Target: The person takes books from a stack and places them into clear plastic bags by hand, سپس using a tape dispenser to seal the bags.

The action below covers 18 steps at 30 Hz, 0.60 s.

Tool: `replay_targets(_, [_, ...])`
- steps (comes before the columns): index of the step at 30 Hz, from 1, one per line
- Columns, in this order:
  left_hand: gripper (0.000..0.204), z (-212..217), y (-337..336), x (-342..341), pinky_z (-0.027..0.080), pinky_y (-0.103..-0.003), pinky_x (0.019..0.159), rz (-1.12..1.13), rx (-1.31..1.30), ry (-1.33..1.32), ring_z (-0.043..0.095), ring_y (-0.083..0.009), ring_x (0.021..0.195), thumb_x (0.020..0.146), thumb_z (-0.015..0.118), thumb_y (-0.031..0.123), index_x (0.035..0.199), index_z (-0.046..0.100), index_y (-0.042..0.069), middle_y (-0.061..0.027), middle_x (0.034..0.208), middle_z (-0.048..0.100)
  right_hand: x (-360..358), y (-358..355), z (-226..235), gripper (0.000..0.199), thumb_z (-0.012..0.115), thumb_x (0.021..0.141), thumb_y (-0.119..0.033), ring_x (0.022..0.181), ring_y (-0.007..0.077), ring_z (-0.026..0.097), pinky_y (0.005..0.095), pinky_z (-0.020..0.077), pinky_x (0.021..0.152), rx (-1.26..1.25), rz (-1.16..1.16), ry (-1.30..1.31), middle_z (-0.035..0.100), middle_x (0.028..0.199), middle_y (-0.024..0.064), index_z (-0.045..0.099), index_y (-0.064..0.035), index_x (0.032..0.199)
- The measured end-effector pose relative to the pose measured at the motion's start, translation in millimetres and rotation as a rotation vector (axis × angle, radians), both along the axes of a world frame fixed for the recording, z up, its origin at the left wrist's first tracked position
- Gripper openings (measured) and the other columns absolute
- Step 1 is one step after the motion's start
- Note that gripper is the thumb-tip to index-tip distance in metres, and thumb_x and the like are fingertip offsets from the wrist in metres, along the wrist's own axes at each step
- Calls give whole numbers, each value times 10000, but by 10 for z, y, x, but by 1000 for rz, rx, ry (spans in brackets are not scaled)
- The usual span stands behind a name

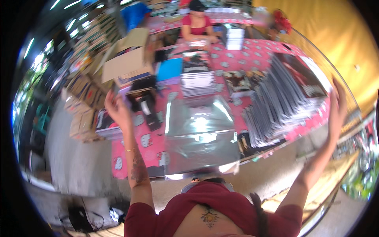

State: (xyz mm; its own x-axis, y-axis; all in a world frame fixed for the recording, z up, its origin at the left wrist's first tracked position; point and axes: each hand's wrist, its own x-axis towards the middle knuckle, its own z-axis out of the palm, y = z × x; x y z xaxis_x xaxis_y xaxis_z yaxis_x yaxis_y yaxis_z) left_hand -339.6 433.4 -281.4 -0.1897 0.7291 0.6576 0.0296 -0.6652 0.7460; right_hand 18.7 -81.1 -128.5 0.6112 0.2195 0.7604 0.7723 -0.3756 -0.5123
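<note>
My left hand [117, 108] is raised at the table's left edge, fingers apart and holding nothing, next to an open cardboard box [128, 65]. Just right of it lies a dark narrow box-like item [149, 111]. On the far right my right hand [339, 100] is stretched out, somewhat blurred and empty, beside a long leaning row of thin dark-covered books [272, 102]. Clear plastic sheets or bags [199, 148] lie shiny in front of me. Behind them stands a neat stack of books [197, 81] with white page edges.
A pink patterned cloth [148, 142] covers the table. Another person [197, 23] sits at the far side, near another book stack [233, 37]. Cardboard boxes [85, 102] are piled on the left. A blue flat item [169, 69] and a red fan [281, 21] are farther off.
</note>
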Motion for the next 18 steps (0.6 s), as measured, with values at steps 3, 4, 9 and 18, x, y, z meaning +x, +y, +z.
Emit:
replay_targets(3, [499, 866, -1462, 1244, 419, -381, 1039, -513, 433, 528, 564, -285, 1196, 872, 715, 155, 1307, 532, -8, -142, 1288, 586, 1154, -13, 166, 804, 491, 921, -654, 1288, 294, 488, 382, 329, 1113, -300, 80, 382, 535, 1408, 151, 496, -17, 1412])
replay_targets(4, [596, 977, -1763, 1617, 393, -411, 1068, -718, 573, 496, 508, -328, 1270, 830, 756, 181, 1356, 511, 44, -163, 1347, 536, 1315, 32, 190, 798, 537, 911, -645, 1248, 246, 521, 337, 384, 1067, -376, 66, 632, 558, 1386, 118, 513, -11, 1396])
replay_targets(9, [674, 1155, -2448, 2759, 375, -458, 1107, -943, 881, 651, 355, -359, 1403, 807, 760, 204, 1422, 485, 181, -158, 1499, 400, 1277, 341, 402, 613, 672, 857, -592, 948, 126, 637, 265, 481, 862, -594, 459, 957, 707, 1097, 52, 687, -58, 1158])
replay_targets(18, [772, 1119, -2492, 3053, 359, -440, 1134, -1065, 830, 694, 324, -332, 1436, 694, 763, -5, 1405, 503, 147, -97, 1496, 432, 1405, 268, 386, 509, 761, 812, -472, 846, 101, 692, 273, 578, 770, -278, 628, 1099, 725, 995, 49, 680, -63, 1104])
